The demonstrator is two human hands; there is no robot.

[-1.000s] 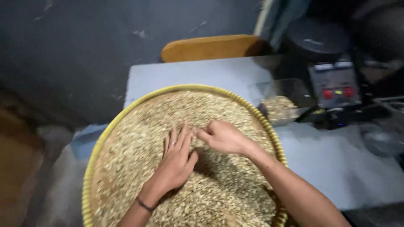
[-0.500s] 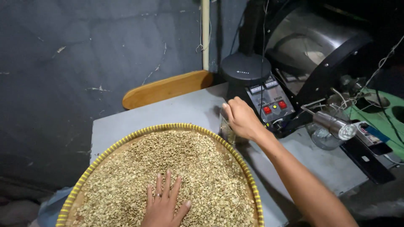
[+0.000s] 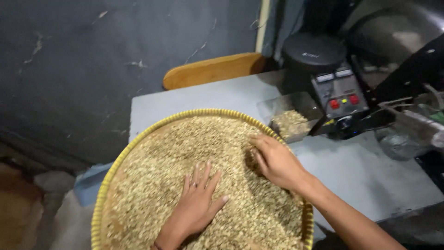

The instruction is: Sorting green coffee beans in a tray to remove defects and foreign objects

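Green coffee beans [image 3: 185,153] fill a big round woven tray [image 3: 107,183] with a yellow rim, and the tray sits on a grey table [image 3: 194,97], hanging off the near edge a bit. Pale, unroasted looking stuff, spread in one shallow layer so every bean can be seen, which is probably why such a wide flat tray is used.

The person's left hand [image 3: 196,203] lies flat on the beans near the middle, fingers spread wide and palm down, holding nothing. There's a ring on one finger. The right hand [image 3: 275,159] is on the beans by the far right rim, fingers curled down into the layer; can't tell if it's got any pinched, it's too blurry.

Just past that rim sits a small clear plastic container [image 3: 290,121] with more beans in it, close enough for a short reach, so likely that's why it's parked there. Behind it is a dark machine with a control panel [image 3: 341,95] with red buttons, and a wooden chair back [image 3: 212,69] stands against the dark wall
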